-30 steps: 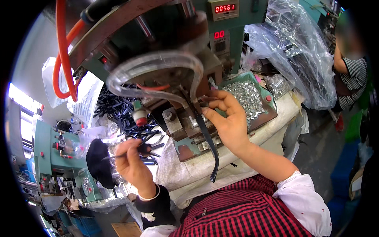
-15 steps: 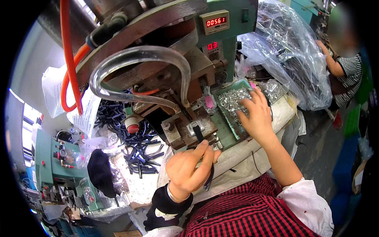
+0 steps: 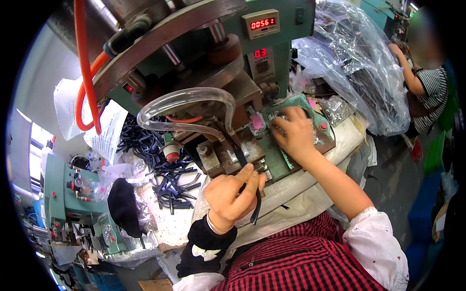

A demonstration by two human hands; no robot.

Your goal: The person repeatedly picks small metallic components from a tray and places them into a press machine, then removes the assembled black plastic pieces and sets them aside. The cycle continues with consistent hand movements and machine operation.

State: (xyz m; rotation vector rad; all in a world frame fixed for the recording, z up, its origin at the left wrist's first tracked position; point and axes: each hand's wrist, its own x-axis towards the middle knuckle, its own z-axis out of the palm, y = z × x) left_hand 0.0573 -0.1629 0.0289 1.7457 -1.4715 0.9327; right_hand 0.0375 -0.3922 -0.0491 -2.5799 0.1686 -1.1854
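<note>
Head view: a person at a green press machine (image 3: 272,58), both hands at its bed.

Largest to smallest: the machine with its clear curved tube (image 3: 184,104) and orange hose (image 3: 80,72) fills the top; a clear plastic bag (image 3: 359,72) bulges at right; a pile of dark strips (image 3: 170,179) lies on the tabletop (image 3: 170,223) at left. The left hand (image 3: 230,199) has its grip clenched around a thin black strap (image 3: 255,211) just before the machine bed. The right hand (image 3: 293,133) rests spread on small shiny metal pieces (image 3: 274,119) in the green tray (image 3: 325,133), grasping nothing that can be seen.
</note>
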